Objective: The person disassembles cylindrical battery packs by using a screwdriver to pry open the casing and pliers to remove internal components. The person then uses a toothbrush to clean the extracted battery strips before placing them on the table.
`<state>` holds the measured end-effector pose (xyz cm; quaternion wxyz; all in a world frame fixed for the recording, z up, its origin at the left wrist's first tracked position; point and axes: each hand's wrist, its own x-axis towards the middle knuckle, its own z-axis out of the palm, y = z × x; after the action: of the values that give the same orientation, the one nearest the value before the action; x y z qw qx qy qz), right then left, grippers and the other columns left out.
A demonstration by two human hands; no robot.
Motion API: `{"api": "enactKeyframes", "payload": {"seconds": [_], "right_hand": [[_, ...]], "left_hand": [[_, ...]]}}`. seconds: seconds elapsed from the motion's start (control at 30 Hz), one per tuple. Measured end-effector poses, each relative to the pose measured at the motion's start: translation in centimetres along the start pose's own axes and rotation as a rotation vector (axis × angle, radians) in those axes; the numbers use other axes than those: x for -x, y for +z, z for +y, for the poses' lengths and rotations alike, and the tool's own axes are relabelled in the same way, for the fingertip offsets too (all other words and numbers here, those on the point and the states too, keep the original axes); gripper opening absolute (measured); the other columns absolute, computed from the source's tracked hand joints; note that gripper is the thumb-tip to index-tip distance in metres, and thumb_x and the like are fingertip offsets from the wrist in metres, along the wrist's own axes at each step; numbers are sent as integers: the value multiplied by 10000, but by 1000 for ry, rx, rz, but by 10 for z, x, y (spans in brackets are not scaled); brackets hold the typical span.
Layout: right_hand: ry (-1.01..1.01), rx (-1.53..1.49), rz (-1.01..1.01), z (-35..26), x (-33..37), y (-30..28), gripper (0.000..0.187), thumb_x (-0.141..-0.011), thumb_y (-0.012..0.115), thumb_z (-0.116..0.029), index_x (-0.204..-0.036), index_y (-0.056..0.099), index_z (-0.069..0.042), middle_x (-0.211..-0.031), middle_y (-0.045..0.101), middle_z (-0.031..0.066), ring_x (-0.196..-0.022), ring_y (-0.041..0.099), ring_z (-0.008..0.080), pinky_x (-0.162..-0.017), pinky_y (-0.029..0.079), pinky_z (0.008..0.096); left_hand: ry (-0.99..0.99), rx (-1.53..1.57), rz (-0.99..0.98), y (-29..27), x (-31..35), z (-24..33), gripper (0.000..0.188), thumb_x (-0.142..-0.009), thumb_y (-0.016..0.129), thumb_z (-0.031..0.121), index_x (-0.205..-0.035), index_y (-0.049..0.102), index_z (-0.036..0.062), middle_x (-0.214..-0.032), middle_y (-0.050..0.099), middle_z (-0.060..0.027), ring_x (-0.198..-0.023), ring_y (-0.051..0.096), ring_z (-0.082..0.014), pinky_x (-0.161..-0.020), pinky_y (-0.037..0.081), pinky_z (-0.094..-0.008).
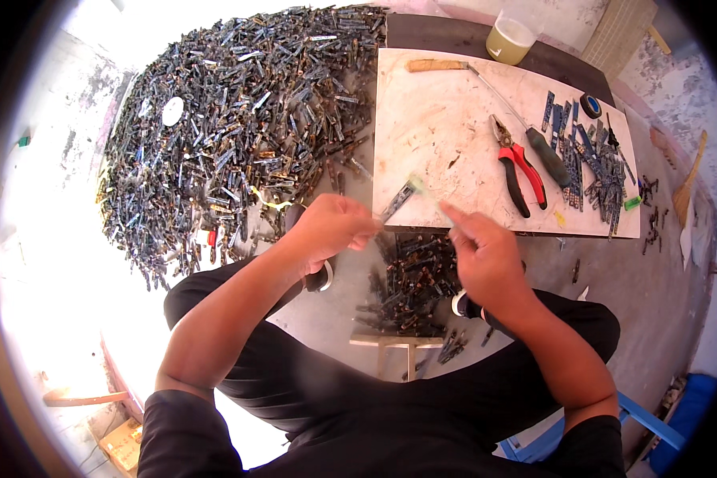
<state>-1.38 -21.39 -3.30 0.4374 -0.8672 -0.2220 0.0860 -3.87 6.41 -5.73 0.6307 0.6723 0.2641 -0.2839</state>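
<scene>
My left hand [338, 229] is closed, pinching a narrow dark strip [398, 201] that slants up and right over the board's front left edge. Its far end looks pale and greenish, blurred. Just right of the strip is my right hand [487, 259], index finger reaching toward it and the other fingers curled in. Whatever may be between those fingertips is too small to make out. Beneath both hands, a heap of dark strips [418, 291] lies on the floor.
A large pile of dark strips [239, 127] spreads at the left. On the pale board [422, 119] lie red-and-black pliers [522, 171], a dark-handled screwdriver [548, 155], a wooden-handled tool [436, 66], a tape roll [590, 105] and patterned strips [605, 179]. Behind it stands a cup [510, 40].
</scene>
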Motion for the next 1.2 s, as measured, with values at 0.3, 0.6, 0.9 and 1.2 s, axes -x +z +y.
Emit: {"api": "enactKeyframes", "payload": {"seconds": [0.3, 0.6, 0.9, 1.2], "right_hand": [[43, -31, 4, -2, 0, -2, 408, -967, 605, 46, -1348, 731, -28, -897, 668, 224, -797, 668, 383, -742, 530, 422], [73, 0, 32, -4, -10, -16, 399, -978, 597, 41, -1346, 733, -36, -890, 665, 220, -764, 646, 371, -744, 531, 402], [-2, -31, -104, -2, 2, -3, 405, -955, 613, 37, -1332, 740, -41, -871, 664, 213, -777, 658, 382, -746, 538, 423], [9, -36, -103, -3, 6, -1, 430, -939, 615, 38, -1346, 729, -41, -894, 656, 210, -813, 663, 406, -744, 534, 461]], "left_hand": [[2, 8, 5, 1, 1, 0, 133, -952, 803, 110, -868, 754, 20, -790, 706, -21, -690, 665, -100, -694, 568, -256], [-2, 0, 8, -1, 0, -2, 137, -951, 805, 119, -868, 751, 25, -801, 711, -24, -695, 669, -102, -698, 567, -256], [4, 26, -5, 0, 0, -2, 154, -951, 812, 128, -855, 745, 30, -787, 707, -21, -686, 666, -99, -692, 563, -255], [11, 35, -9, 0, 0, -2, 150, -950, 808, 118, -848, 743, 28, -776, 705, -19, -680, 665, -100, -686, 561, -251]]}}
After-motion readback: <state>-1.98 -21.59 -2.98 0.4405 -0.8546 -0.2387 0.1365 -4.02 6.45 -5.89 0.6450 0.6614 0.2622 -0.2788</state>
